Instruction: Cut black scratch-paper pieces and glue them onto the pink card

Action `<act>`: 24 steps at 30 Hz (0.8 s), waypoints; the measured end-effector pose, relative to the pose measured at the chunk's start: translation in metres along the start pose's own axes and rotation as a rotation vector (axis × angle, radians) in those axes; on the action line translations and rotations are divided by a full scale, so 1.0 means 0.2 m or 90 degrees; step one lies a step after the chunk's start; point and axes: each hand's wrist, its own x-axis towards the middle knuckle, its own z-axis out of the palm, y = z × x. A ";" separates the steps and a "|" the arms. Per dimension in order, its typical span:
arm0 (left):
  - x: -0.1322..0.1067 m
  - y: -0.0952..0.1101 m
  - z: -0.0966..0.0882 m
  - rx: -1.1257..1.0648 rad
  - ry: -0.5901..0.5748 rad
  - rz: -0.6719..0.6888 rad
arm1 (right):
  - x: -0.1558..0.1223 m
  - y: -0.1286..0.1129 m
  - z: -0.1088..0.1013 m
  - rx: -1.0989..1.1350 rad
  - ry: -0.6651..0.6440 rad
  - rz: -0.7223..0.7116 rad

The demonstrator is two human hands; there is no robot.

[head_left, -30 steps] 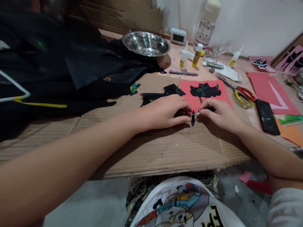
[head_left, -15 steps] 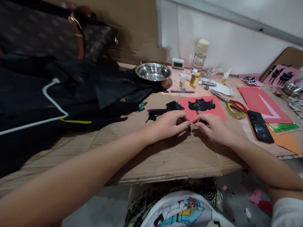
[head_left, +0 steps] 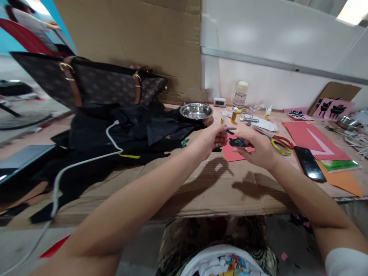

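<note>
My left hand (head_left: 211, 140) hovers above the cardboard sheet (head_left: 201, 188), fingers pinched on a small dark scrap near its fingertips. My right hand (head_left: 257, 147) is raised beside it, fingers loosely curled and apart, nothing clearly in them. Under both hands lies a red card (head_left: 230, 153) bearing a black, iridescent cut-out shape (head_left: 238, 142). Motion blur smears the fingertips.
Red and yellow scissors (head_left: 280, 142), a black phone (head_left: 309, 168), red and orange paper sheets (head_left: 316, 142), glue bottles (head_left: 223, 117), a steel bowl (head_left: 196, 111), a bottle (head_left: 240, 95). Black cloth and a white cable (head_left: 115, 134) lie left, before a patterned bag (head_left: 94, 82).
Both hands lifted off the cardboard and moved farther from me, above the red card. The camera tilted up, showing the bag and wall.
</note>
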 end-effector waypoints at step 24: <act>-0.06 -0.06 0.00 0.218 -0.107 0.253 | 0.00 -0.08 0.08 0.345 0.119 0.437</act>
